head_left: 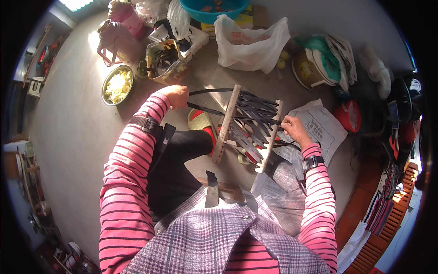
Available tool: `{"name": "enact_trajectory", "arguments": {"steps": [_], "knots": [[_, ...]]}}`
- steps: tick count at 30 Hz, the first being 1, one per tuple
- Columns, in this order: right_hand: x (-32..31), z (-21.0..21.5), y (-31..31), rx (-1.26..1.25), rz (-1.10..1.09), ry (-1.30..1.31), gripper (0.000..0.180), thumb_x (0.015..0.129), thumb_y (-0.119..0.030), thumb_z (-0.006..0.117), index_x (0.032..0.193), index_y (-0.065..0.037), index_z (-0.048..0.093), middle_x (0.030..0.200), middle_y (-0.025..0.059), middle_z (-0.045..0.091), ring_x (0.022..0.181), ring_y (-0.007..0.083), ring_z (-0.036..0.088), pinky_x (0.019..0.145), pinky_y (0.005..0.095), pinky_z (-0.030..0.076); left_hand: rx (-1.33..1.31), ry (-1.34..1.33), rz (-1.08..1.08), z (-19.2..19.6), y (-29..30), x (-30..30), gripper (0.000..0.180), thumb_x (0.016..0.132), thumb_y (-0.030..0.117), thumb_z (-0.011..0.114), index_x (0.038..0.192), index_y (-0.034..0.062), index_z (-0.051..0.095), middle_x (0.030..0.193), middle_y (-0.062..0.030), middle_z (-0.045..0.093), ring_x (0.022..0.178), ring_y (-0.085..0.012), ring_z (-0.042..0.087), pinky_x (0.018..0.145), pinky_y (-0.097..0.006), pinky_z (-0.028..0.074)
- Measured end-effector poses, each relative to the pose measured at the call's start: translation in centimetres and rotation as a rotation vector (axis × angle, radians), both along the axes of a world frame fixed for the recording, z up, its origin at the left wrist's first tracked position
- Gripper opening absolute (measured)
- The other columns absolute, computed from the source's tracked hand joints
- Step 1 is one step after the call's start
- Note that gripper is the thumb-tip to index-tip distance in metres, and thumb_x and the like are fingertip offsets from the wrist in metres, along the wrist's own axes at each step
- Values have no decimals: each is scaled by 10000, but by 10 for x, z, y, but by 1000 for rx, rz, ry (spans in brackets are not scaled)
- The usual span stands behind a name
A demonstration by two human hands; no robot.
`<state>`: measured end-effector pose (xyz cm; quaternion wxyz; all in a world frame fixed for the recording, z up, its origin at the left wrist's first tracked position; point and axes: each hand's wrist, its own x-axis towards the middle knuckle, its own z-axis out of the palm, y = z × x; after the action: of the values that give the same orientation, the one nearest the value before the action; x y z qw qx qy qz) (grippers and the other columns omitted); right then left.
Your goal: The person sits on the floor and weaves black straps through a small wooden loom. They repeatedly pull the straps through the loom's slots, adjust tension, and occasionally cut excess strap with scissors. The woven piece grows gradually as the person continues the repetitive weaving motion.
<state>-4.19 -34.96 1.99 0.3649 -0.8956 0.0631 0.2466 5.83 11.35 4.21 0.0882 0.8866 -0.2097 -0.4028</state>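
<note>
Between my hands stands what looks like a small folding stool frame with two pale wooden bars, a left bar (pixel 226 124) and a right bar (pixel 269 150). Dark flat straps (pixel 255 109) criss-cross from one bar to the other. My left hand (pixel 175 96) is closed, out to the left of the frame, and two lengths of black strap (pixel 209 91) run from it to the left bar. Pinched at the right bar, a black strap end sits in my right hand (pixel 295 130). My fingers partly hide both grips.
A bowl of chopped yellowish food (pixel 118 86), a flask (pixel 119 43) and an open bag of dark strips (pixel 165 61) stand far left. Beyond the frame are a white plastic bag (pixel 252 43) and a blue basin (pixel 214 13). A bucket (pixel 310 68) stands far right, near a printed sack (pixel 317 121).
</note>
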Motion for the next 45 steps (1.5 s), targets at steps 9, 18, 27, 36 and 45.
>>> {"name": "enact_trajectory", "arguments": {"steps": [9,18,27,36,45], "knots": [[-9,19,-95,-508,134,-364,140,820,-159,580,832,-20,568,800,211,625,814,426,611,693,500,469,-157,-12,-43,-3,-15,-8,127,761,162,628,773,48,684,633,-104,647,615,-237,650,577,-387,505],[-55,74,-228,-1100,-121,-209,178,833,-158,565,958,-62,648,966,225,671,929,436,641,793,516,525,-358,-101,-121,-15,-46,-25,186,722,207,619,810,58,687,752,-180,655,765,-377,649,679,-456,512],[-49,71,-175,-1164,-10,-186,197,827,-152,575,971,-27,625,916,270,663,880,430,656,760,512,535,-315,-365,-118,-30,-75,-45,73,855,163,572,829,126,630,766,-86,666,809,-305,657,726,-481,455],[-16,14,3,-490,216,-373,252,852,-142,550,1088,-62,583,847,232,673,819,437,646,771,514,514,-193,-294,-199,-28,-75,-45,81,793,164,589,836,130,648,839,-52,668,883,-270,649,757,-477,454],[-10,-16,7,161,-80,-73,104,851,-95,551,851,9,550,583,44,536,533,114,546,520,278,428,-119,-314,-244,-33,-70,-41,135,766,127,589,887,119,649,851,-58,656,1008,-271,604,765,-515,426]]}}
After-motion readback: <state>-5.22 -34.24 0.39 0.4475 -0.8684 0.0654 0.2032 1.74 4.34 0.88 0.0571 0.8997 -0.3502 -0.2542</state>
